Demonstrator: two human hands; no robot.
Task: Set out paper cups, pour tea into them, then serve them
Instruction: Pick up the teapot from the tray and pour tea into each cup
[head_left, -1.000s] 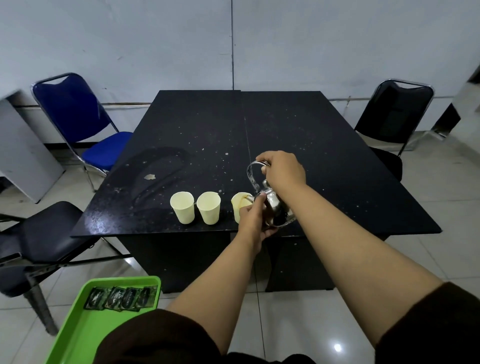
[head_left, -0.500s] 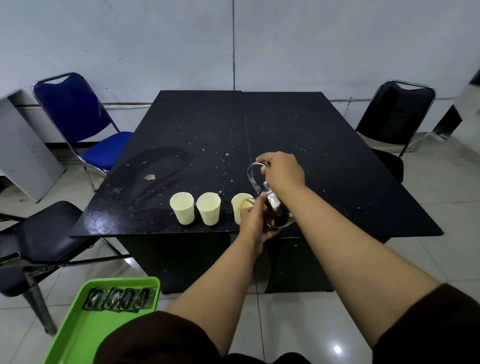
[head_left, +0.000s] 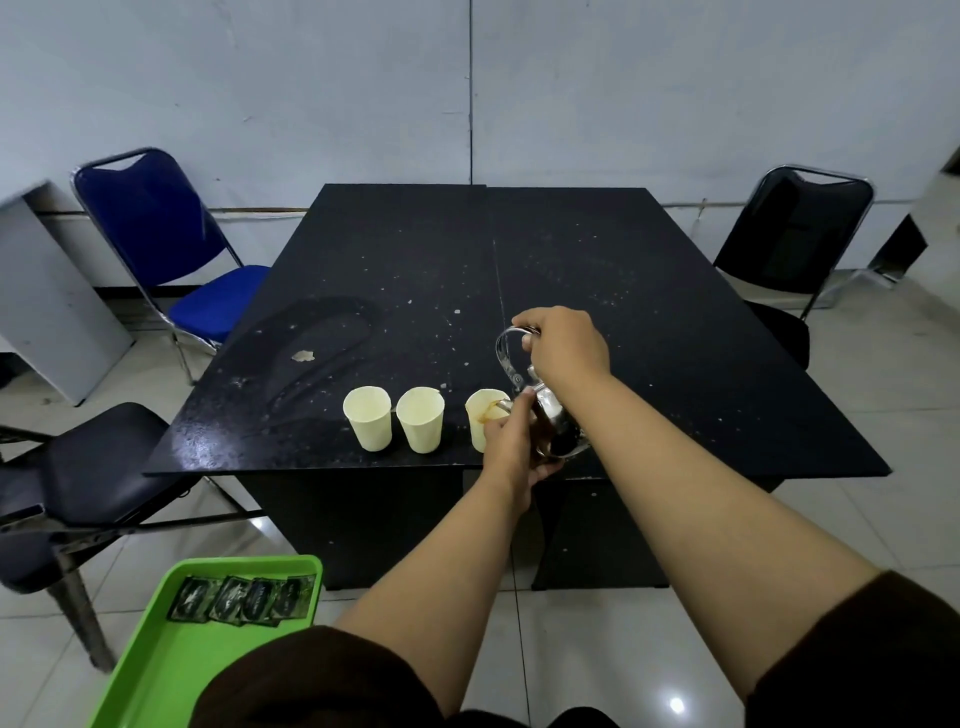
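Three pale paper cups stand in a row near the front edge of the black table (head_left: 649, 291): a left cup (head_left: 368, 425), a middle cup (head_left: 421, 426) and a right cup (head_left: 480, 421). My right hand (head_left: 563, 345) grips the handle of a steel teapot (head_left: 556, 423), tilted with its spout over the right cup. Brown tea shows at that cup's rim. My left hand (head_left: 511, 449) is wrapped around the right cup's near side and touches the teapot's body. The left and middle cups look empty.
A green tray (head_left: 156, 670) with several dark sachets (head_left: 244, 597) sits at the lower left. A blue chair (head_left: 171, 249) and a dark chair (head_left: 78, 467) stand left of the table, a black chair (head_left: 789, 234) to its right.
The teapot has tipped slightly further toward the right cup and brown tea now shows at its rim. Both hands stay in nearly the same place.
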